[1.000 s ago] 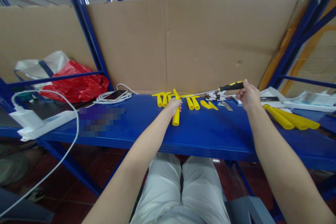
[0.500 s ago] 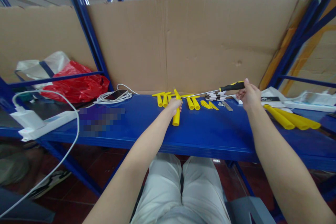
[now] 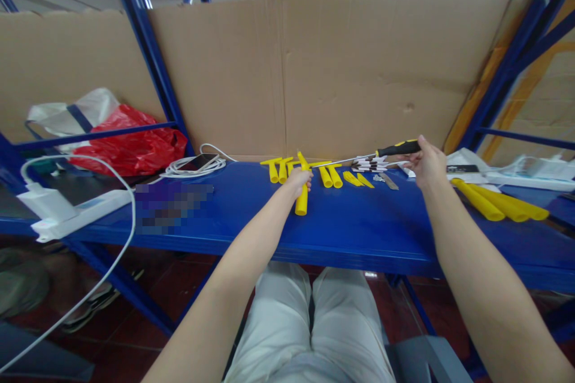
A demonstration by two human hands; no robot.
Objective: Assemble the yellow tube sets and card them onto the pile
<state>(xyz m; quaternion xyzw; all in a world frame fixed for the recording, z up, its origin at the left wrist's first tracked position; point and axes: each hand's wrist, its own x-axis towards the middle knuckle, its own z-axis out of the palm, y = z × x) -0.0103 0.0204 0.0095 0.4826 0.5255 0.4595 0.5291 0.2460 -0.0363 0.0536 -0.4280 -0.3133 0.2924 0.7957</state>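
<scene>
Left hand (image 3: 300,178) closed around a yellow handle (image 3: 302,194), held tilted near the middle of the blue shelf (image 3: 359,233), its lower end toward the front edge. Right hand (image 3: 426,163) gripping the black-and-yellow grip of a screwdriver (image 3: 398,148); the shaft points left, its tip near the top of the held handle. Along the back edge lie more yellow handles (image 3: 330,176), small blades (image 3: 369,164) and a metal strip (image 3: 387,181). Long yellow tubes (image 3: 498,203) rest toward the right end; a phone with white cable (image 3: 197,163) toward the left end.
</scene>
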